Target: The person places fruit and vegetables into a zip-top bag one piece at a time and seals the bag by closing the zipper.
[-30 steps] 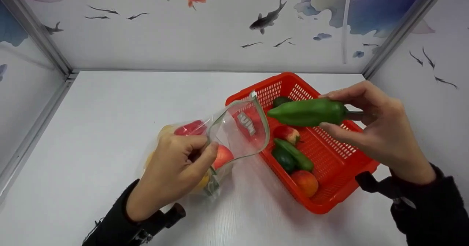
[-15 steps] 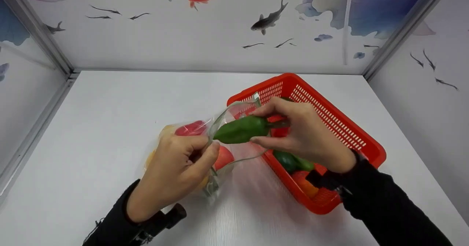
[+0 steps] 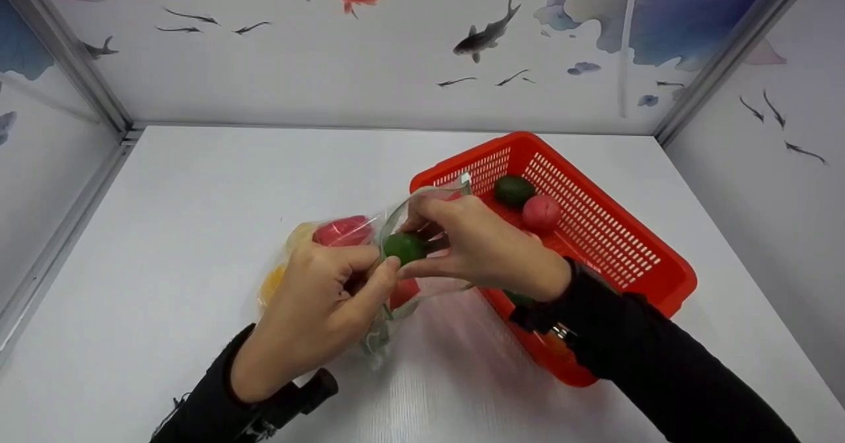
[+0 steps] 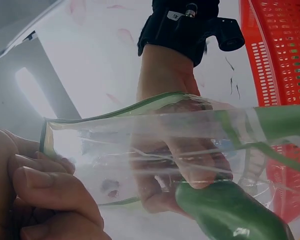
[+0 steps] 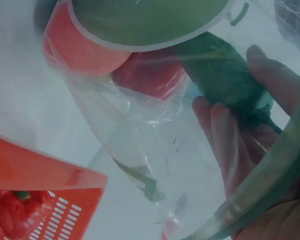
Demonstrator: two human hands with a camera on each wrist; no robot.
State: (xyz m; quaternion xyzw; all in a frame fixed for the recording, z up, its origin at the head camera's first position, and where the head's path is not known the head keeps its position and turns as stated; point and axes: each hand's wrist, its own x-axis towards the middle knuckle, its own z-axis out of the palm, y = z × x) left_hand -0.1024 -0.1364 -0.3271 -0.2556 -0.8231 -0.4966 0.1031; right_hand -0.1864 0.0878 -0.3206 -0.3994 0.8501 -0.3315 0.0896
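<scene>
My left hand [image 3: 323,307] pinches the rim of a clear zip bag [image 3: 377,340] that lies on its side with its mouth towards the right. Inside the bag's mouth, my right hand [image 3: 485,241] grips a green pepper [image 3: 404,248] by its stem end. Through the film in the left wrist view, the right hand's fingers still touch the pepper [image 4: 230,210]. The bag also holds a red piece [image 3: 343,230] and a yellow one [image 3: 272,283], partly covered by the left hand. In the right wrist view, reddish round produce [image 5: 152,72] shows beside the pepper.
A red plastic basket [image 3: 610,208] stands right of the bag, partly under my right forearm. In it lie a dark green avocado-like piece [image 3: 513,191] and a pinkish-red round piece [image 3: 541,214]. White panels with painted fish enclose the white table [image 3: 218,179].
My right hand has carried the green pepper leftwards from above the basket into the bag's mouth. My left hand has stayed at the bag's rim.
</scene>
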